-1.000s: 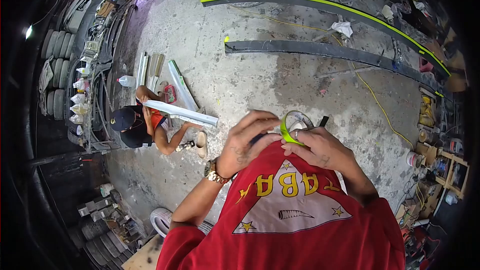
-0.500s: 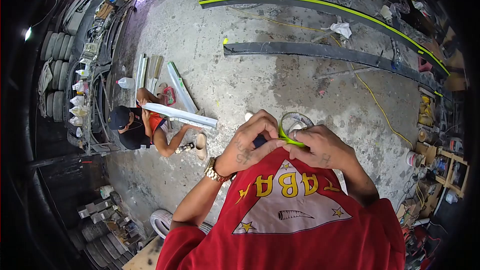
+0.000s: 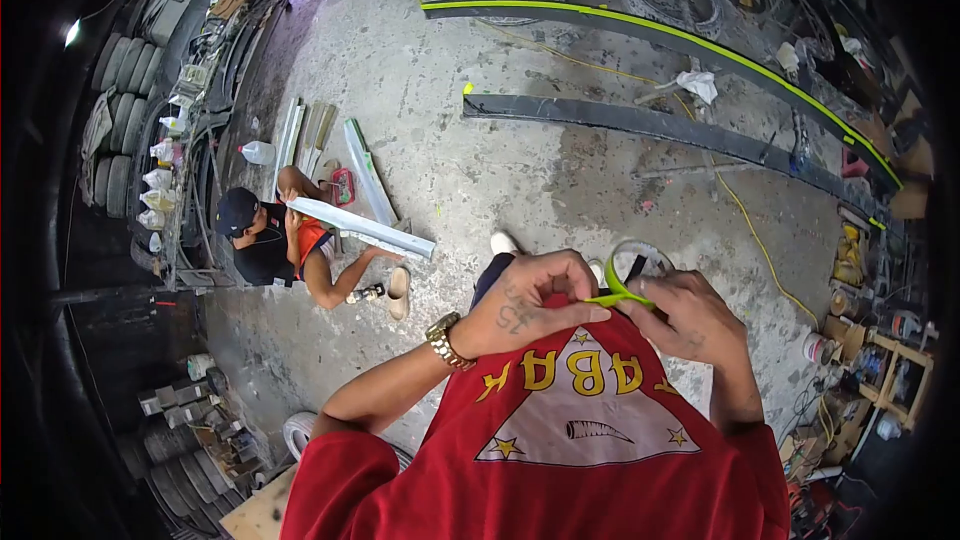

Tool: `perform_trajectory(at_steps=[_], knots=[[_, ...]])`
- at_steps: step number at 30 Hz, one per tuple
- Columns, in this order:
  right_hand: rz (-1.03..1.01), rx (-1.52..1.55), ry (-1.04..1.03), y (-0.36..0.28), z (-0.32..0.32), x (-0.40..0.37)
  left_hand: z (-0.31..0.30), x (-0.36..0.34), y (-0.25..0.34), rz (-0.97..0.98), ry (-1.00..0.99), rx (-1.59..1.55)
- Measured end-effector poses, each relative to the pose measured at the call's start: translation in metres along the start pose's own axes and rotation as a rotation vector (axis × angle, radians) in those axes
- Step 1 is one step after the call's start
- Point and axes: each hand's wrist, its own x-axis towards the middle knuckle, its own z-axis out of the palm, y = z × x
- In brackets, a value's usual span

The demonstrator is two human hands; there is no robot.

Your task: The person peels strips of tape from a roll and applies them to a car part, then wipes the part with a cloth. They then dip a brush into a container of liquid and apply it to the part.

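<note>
A roll of neon green tape (image 3: pixel 632 270) is held in front of my red shirt. My right hand (image 3: pixel 690 315) grips the roll. My left hand (image 3: pixel 530 305), with a gold watch on the wrist, pinches the loose green tape end (image 3: pixel 605 300) beside my right fingers. Both hands meet above the shirt's yellow lettering. My white shoe (image 3: pixel 503 242) shows on the concrete just beyond my left hand.
Two long black strips lie on the concrete floor: the far strip (image 3: pixel 640 25) is edged in green tape, the near strip (image 3: pixel 650 122) is bare. A crouching person (image 3: pixel 275 240) handles a long white panel (image 3: pixel 360 225) at left. Tyres line the left wall; shelves stand at right.
My view shifted, so the floor and strips sit lower in the picture. My left fingers closed on the tape end and drew a short length out from the roll.
</note>
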Motion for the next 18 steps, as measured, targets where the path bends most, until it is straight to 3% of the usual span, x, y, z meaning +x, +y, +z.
perform_trajectory(at_steps=[2,9,12,13,14,16,17,18], knots=[[0.011,0.032,-0.051,-0.002,-0.009,0.002,-0.004,-0.002,0.008,-0.010,0.012,0.067],[-0.091,-0.054,0.065,-0.028,-0.022,0.063,-0.060,0.000,0.038,0.163,0.074,0.131],[-0.211,-0.097,0.011,-0.041,-0.031,0.105,-0.104,-0.004,0.057,0.187,-0.007,0.172],[-0.227,-0.183,-0.089,-0.049,-0.040,0.124,-0.118,-0.001,0.059,0.294,-0.012,0.184],[-0.221,-0.193,-0.103,-0.045,-0.047,0.143,-0.136,-0.005,0.052,0.253,-0.056,0.230],[-0.234,-0.267,-0.334,-0.022,-0.070,0.179,-0.204,-0.007,0.056,0.318,0.181,0.148],[-0.219,-0.275,-0.345,-0.007,-0.082,0.198,-0.249,-0.016,0.070,0.163,0.377,0.163],[0.003,-0.329,-0.310,0.010,-0.093,0.218,-0.295,-0.025,0.084,-0.001,0.569,0.172]])
